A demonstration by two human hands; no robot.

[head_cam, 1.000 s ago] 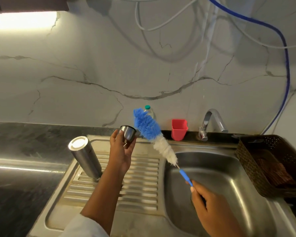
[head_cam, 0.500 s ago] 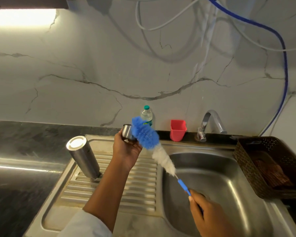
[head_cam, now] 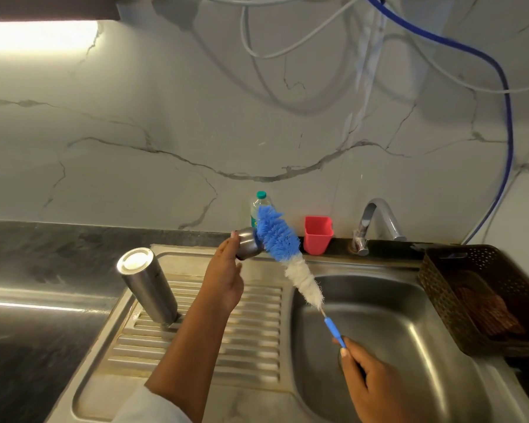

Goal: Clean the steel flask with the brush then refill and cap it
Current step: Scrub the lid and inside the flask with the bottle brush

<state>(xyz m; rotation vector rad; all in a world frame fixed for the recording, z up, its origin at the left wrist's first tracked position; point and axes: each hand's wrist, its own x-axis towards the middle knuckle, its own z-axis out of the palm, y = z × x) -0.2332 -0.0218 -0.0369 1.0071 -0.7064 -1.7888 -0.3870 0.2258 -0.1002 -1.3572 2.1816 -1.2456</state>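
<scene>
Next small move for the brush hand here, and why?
Probably twist the brush in short strokes against the steel cap. Its blue head lies against the cap's end, the left hand holds the cap sideways toward it, and the right hand grips the handle. The flask stands apart on the drainboard, so the cap looks like the current job.

a white marble wall (head_cam: 165,132) with grey veins rises behind a dark stone counter (head_cam: 43,239). a warm light strip (head_cam: 37,38) glows at upper left. white cables (head_cam: 287,47) and a blue hose (head_cam: 508,132) hang down the wall. a steel sink (head_cam: 409,331) with a curved tap (head_cam: 376,221) sits in the counter.
</scene>
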